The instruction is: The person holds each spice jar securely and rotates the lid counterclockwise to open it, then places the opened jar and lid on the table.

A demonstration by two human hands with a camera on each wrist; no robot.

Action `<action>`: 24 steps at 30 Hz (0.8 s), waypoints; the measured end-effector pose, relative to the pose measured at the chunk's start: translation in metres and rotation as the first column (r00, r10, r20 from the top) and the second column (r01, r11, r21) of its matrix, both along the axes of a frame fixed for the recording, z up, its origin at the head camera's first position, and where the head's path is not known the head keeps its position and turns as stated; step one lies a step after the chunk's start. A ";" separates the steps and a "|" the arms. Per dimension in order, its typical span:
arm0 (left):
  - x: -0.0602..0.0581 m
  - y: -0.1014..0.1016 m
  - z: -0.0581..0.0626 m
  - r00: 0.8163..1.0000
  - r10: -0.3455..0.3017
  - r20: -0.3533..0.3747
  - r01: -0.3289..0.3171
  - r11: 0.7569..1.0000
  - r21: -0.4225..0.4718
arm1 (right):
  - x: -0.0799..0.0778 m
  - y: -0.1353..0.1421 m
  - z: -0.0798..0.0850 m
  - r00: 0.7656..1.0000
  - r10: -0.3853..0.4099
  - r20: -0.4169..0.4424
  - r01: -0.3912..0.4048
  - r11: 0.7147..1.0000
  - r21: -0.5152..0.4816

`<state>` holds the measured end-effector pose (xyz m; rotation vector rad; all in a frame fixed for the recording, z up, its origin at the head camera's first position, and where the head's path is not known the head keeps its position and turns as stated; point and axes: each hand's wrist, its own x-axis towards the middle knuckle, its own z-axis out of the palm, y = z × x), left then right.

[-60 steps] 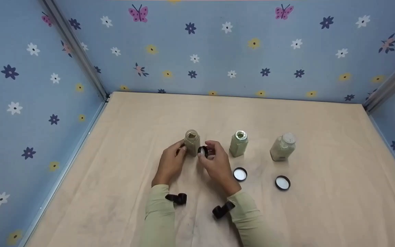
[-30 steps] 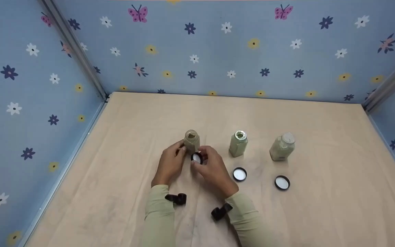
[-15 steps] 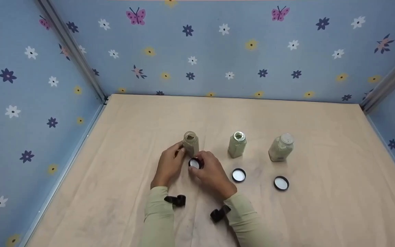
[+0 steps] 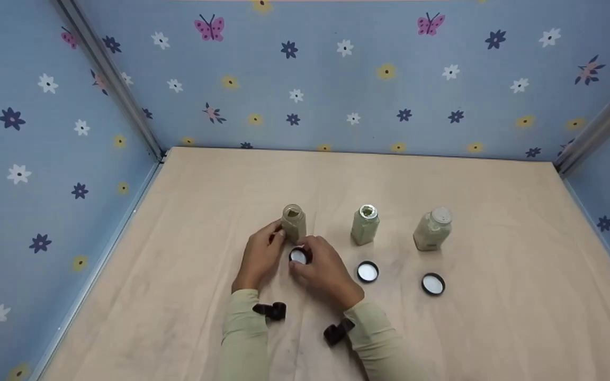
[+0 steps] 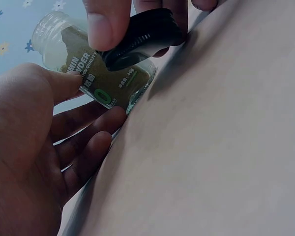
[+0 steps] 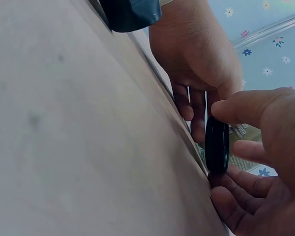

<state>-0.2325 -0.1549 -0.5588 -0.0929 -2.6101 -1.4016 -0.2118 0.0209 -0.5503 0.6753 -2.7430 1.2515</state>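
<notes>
My left hand (image 4: 259,259) holds a glass spice jar (image 4: 294,225) upright on the table, thumb and fingers at its sides. In the left wrist view the uncapped jar (image 5: 105,86) carries a partly hidden label ending in "POWDER" and contains brownish powder. Just in front of it, my right hand (image 4: 330,271) pinches a round black lid (image 4: 298,256) by the rim, white inner side up and tilted. The right wrist view shows this lid (image 6: 217,145) edge-on, between thumb and fingers, low over the table. Whether it touches the surface is hard to tell.
To the right stand a green-filled jar (image 4: 365,227) with torn foil at its mouth and a paler jar (image 4: 432,231) with a whitish top. Before them lie two black lids, a nearer-left lid (image 4: 367,272) and a right lid (image 4: 433,284). Flowered walls (image 4: 326,69) enclose the table.
My right hand has carried the black lid from beside the jar toward me and slightly left, down in front of the jar. My left hand stays at the jar. The view has shifted slightly.
</notes>
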 end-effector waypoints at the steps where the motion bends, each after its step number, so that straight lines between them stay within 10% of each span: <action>1: 0.000 0.000 0.000 1.000 -0.003 -0.004 0.003 1.000 0.001 | 0.000 0.000 0.000 1.000 0.001 -0.005 -0.001 1.000 0.005; 24: 0.001 0.001 0.000 1.000 0.013 0.007 -0.013 1.000 0.024 | 0.001 -0.002 -0.003 0.999 -0.013 -0.034 0.013 1.000 -0.008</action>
